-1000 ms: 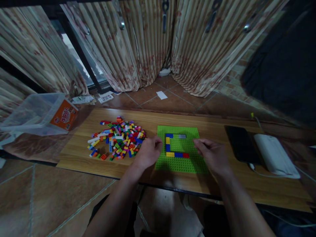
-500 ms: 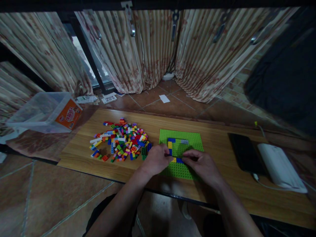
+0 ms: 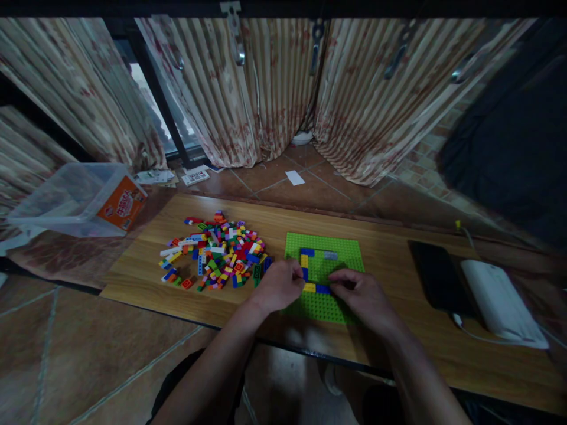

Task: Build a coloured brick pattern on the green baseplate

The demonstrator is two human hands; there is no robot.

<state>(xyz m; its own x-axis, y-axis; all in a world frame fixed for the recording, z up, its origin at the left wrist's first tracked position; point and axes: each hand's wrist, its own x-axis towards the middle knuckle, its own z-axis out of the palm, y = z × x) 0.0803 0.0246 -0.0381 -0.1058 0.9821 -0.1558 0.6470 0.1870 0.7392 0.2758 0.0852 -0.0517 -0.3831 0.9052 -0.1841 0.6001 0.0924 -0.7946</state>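
Left hand (image 3: 280, 286), right hand (image 3: 361, 295) moved inward over baseplate (image 3: 321, 271) | bin (image 3: 88, 203): contents unclear

Had left hand (image 3: 280, 286) and right hand (image 3: 361, 293) at brick outline (image 3: 310, 287) on green baseplate (image 3: 322, 309), loose brick pile (image 3: 225, 254) left, black device (image 3: 440, 277) right.

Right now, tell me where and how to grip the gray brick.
Probably best pinched by its long near and far sides, coming from above: the gray brick sits low on the green baseplate, is longer left to right, and shows no other brick against either long side.
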